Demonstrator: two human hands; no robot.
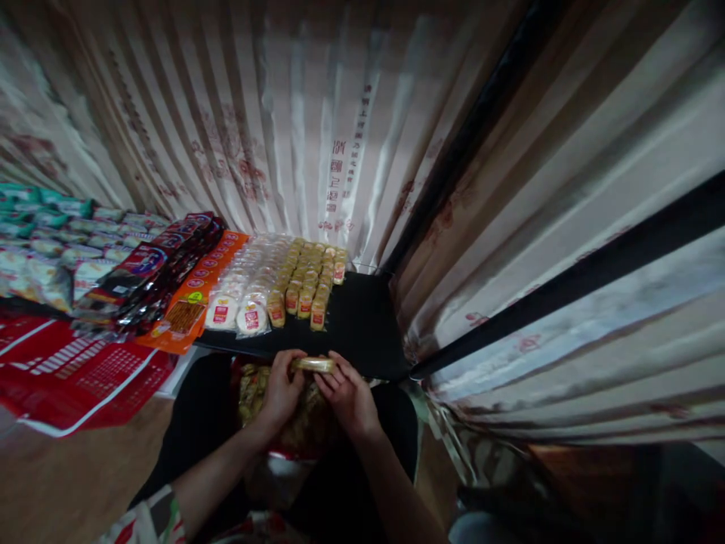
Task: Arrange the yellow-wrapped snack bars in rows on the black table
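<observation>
The left hand point(282, 389) and right hand point(352, 397) grip a wrapped packet point(313, 365) between them.

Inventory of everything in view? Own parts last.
Held packet: one, gold, between hands
Gold packets: many, gold, rows on table
Round packets: many, white, left of gold ones
Orange package: at least one, orange, further left
Dark packets: several, black, next left
White packets: many, white, left
Green packets: several, green, far left
Table: one, black, under rows
Lower packets: several, gold, between legs
Red plastic: at least one, red, lower left
Curtains: count unclear, pale, behind, right
Bars: two, black, along curtains
Sleeve: one, patterned, bottom left
Legs: two, black, bottom
Left hand, right hand: one each, bare, on held packet
</observation>
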